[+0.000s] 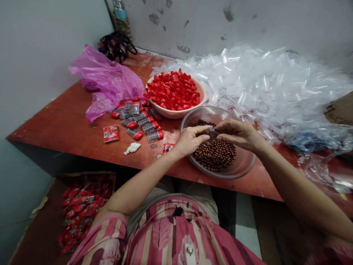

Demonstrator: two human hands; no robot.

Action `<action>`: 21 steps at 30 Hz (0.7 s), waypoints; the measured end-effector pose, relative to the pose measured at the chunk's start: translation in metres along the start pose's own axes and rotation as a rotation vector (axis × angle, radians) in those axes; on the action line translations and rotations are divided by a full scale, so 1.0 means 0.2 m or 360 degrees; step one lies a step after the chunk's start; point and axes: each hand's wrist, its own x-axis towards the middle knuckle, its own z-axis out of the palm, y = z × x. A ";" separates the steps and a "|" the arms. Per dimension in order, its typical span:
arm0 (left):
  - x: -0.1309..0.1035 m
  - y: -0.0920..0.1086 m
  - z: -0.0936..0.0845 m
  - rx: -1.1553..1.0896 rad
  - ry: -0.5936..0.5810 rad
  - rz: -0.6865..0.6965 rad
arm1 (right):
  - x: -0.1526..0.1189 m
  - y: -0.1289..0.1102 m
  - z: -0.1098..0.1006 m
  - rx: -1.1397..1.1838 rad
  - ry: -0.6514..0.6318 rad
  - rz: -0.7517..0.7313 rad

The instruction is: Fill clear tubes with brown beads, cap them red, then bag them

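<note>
Over a grey translucent bowl (242,165) of small brown beads (215,156), both hands meet at a small clear plastic case (211,134) that looks filled with dark beads. My left hand (191,140) pinches its left side between thumb and fingers. On the right side, the thumb and fingers of my right hand (239,134) close on the same case. Behind the bowl stands a pale pink bowl (172,113) heaped with red caps (176,90). Several filled clear cases with red caps (146,119) lie left of the bowls.
Clear plastic tubes (264,81) are piled at the back right. A pink plastic bag (107,79), a red packet (111,133) and a white scrap (132,148) lie on the red table (68,125). Below, at left, a box holds red packaged items (82,206).
</note>
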 end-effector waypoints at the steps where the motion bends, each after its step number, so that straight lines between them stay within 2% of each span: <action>1: 0.00 0.01 0.00 0.0083 0.0007 0.0032 | 0.01 -0.01 0.00 -0.0047 -0.0029 -0.0021; 6: -0.02 0.03 -0.02 0.0395 0.0029 0.0163 | 0.08 -0.03 -0.07 -0.0496 -0.0282 -0.0113; 9: -0.03 0.02 -0.02 0.0414 0.0158 0.0178 | 0.15 0.01 -0.13 -0.0461 -0.0426 0.0064; 11: -0.04 0.01 -0.02 0.0376 0.0243 0.0158 | 0.24 0.06 -0.14 -0.0379 -0.0383 0.0157; 13: -0.05 0.01 -0.02 0.0323 0.0268 0.0134 | 0.36 0.11 -0.12 -0.0406 -0.0180 0.0163; 16: -0.05 0.01 -0.02 0.0252 0.0253 0.0108 | 0.63 0.20 -0.05 -0.0669 0.0098 0.0159; 19: -0.06 0.00 -0.03 0.0231 0.0254 0.0118 | 0.91 0.30 0.04 -0.1228 0.0120 0.0214; 21: -0.06 0.00 -0.03 0.0234 0.0262 0.0141 | 1.07 0.37 0.08 -0.1604 -0.0048 0.0175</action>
